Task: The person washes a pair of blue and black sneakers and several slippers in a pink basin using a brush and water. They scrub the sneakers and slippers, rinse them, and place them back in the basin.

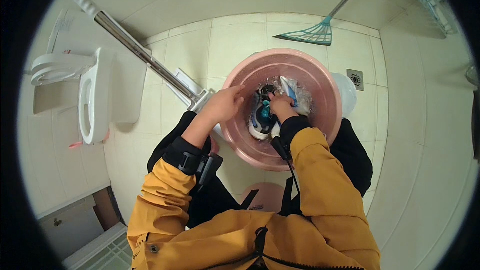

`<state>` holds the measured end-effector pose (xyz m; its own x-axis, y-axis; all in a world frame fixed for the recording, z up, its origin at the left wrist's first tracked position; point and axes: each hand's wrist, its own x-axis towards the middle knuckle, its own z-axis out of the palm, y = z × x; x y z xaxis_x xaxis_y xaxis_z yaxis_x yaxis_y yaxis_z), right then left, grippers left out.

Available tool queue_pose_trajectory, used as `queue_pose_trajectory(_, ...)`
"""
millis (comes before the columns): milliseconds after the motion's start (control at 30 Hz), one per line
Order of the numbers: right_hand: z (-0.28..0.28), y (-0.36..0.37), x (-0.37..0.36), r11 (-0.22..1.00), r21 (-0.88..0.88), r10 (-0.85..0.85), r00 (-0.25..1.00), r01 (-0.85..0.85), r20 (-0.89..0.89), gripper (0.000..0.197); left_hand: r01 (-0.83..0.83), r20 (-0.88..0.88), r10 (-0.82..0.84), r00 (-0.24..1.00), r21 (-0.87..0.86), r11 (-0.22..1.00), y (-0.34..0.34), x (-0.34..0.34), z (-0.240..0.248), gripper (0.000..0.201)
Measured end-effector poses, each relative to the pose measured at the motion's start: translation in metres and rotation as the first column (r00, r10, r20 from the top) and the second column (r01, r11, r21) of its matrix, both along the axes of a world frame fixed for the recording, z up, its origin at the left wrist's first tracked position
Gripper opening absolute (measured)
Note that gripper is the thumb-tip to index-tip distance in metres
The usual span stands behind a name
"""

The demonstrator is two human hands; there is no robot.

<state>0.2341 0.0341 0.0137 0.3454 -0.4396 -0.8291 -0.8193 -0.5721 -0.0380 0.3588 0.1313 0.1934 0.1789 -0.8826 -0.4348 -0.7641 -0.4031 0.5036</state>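
In front of me a pink basin (pixel 332 120) holds water and a pair of sneakers. The dark sneaker (pixel 261 120) has teal and blue parts and a pale toe pointing toward me. To its right lies a white and blue sneaker (pixel 290 87), partly hidden and wet. My right hand (pixel 282 105) reaches down into the basin, its fingers curled at the upper edge of the dark sneaker; the fingertips are partly hidden. My left hand (pixel 227 104) rests by the basin's left rim, fingers apart and nothing in them.
A mop with a metal pole (pixel 135 45) leans at the left, beside a white toilet (pixel 92 100). A green squeegee-like broom (pixel 312 32) stands behind the basin. On the right are a pale round bowl (pixel 346 96) and a floor drain (pixel 355 79). A pink stool (pixel 265 195) shows under me.
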Motion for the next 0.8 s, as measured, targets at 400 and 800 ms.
queue_pose_trajectory(400,0.023,-0.027,-0.008,0.972,0.227,-0.139,0.932,0.063,0.336,0.032,-0.167,-0.132,0.160,0.978,-0.043,0.985,0.011,0.010,-0.036,0.039)
queue_pose_trajectory(800,0.201,-0.001,-0.095,0.490,0.806,-0.871,0.137,0.333,0.473,0.031,-0.143,-0.901,0.361,-0.242,0.401,0.905,0.028,-0.037,-0.010,0.049)
